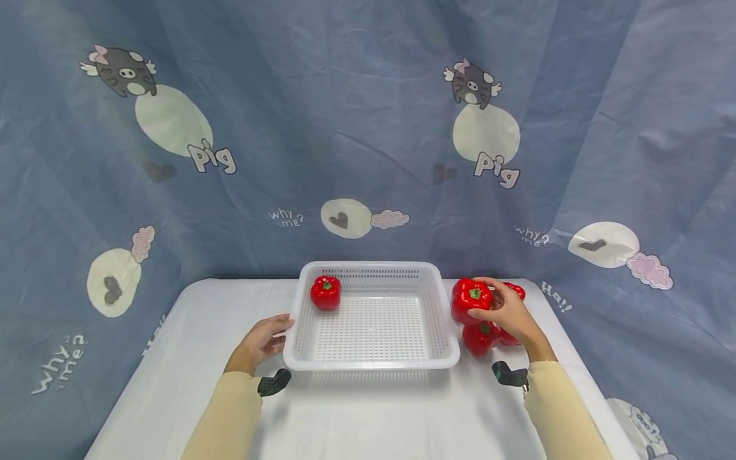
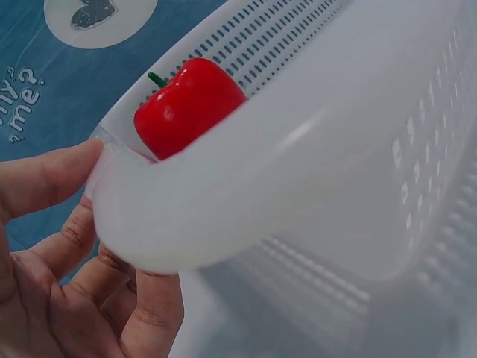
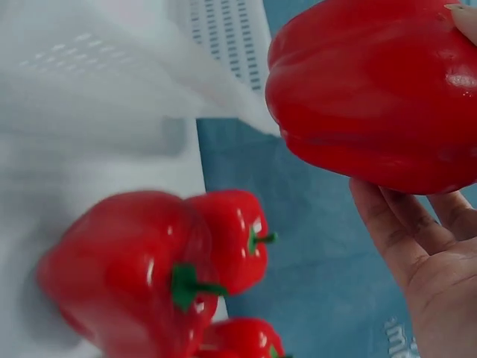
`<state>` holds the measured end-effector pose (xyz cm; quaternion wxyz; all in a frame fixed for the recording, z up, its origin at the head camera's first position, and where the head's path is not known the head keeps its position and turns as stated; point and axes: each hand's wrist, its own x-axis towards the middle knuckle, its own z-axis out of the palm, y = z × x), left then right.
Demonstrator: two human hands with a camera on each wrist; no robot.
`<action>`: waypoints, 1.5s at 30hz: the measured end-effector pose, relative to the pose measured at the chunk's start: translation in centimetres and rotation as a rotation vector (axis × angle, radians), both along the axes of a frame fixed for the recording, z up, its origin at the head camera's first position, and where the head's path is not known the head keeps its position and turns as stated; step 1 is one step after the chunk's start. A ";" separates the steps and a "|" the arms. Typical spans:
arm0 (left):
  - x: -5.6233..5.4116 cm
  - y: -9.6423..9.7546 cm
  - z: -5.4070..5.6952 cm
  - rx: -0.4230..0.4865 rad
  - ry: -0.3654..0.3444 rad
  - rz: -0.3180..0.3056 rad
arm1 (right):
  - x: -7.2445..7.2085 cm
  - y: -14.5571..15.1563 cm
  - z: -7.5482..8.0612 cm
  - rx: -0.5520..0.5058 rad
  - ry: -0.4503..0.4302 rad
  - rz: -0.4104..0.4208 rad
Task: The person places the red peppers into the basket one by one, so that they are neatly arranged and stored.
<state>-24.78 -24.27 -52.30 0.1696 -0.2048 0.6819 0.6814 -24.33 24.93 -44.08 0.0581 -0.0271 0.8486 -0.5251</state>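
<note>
A white perforated plastic basket point(image 1: 368, 365) stands on the table, with one red bell pepper point(image 1: 325, 294) in its far left corner. My left hand point(image 1: 263, 342) pinches the basket's left rim between thumb and fingers, as the left wrist view point(image 2: 82, 253) shows up close. Just beyond the basket's right rim, my right hand point(image 1: 508, 312) grips another red bell pepper point(image 1: 470, 299), raised over the others. In the right wrist view the held pepper point(image 3: 373, 97) sits between thumb and fingers. Several more red peppers point(image 1: 480, 338) lie under and behind that hand, partly hidden.
The white-covered table point(image 1: 230, 300) meets a blue printed curtain point(image 1: 368, 160) at its back and sides. A dark wrist device point(image 1: 275, 382) sits by the left cuff, and another dark device point(image 1: 509, 374) by the right.
</note>
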 end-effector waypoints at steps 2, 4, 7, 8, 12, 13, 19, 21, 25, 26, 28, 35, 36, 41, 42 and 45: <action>0.0 0.0 0.0 0.002 0.003 -0.005 | -0.5 -0.5 0.0 -0.002 -0.007 0.006; -0.1 0.0 -0.1 0.002 0.001 -0.001 | -1.0 -1.0 0.1 0.002 -0.021 0.006; 0.0 0.1 -0.1 -0.001 0.001 0.006 | -1.6 -1.8 0.1 0.011 -0.047 0.000; 0.0 0.1 -0.1 -0.002 0.001 0.009 | -1.8 -2.1 0.1 0.014 -0.055 -0.001; 0.1 0.1 0.0 -0.001 0.004 0.013 | -2.6 -3.1 0.1 0.022 -0.077 0.008; 0.2 0.1 0.0 -0.002 0.005 0.017 | -2.8 -3.3 0.1 0.024 -0.078 0.013; 0.3 0.0 0.1 0.005 0.008 0.015 | -4.0 -4.5 -0.3 0.038 -0.068 0.038; 0.3 0.0 0.1 0.010 0.007 0.011 | -4.4 -4.9 -0.4 0.035 -0.051 0.053; 0.2 -0.1 0.1 0.006 0.004 0.009 | -5.2 -5.6 -0.7 0.043 -0.041 0.067; 0.2 -0.1 0.0 0.004 0.003 0.008 | -5.3 -5.7 -0.8 0.045 -0.040 0.071; 0.1 -0.1 0.0 0.000 0.000 0.010 | -5.6 -6.1 -0.9 0.043 -0.040 0.076; -0.1 -0.1 -0.2 0.010 -0.003 0.020 | -6.7 -7.3 -1.5 0.004 -0.033 0.074; -0.1 -0.1 -0.2 0.012 -0.002 0.020 | -6.9 -7.5 -1.6 0.001 -0.033 0.075; -0.1 -0.1 -0.1 0.004 -0.009 0.031 | -7.6 -8.8 -1.9 0.013 -0.034 0.083; -0.1 0.0 -0.1 0.003 -0.010 0.032 | -7.8 -9.0 -1.9 0.019 -0.036 0.083; -0.1 0.0 -0.1 0.003 -0.013 0.028 | -8.1 -9.6 -1.8 0.012 -0.046 0.072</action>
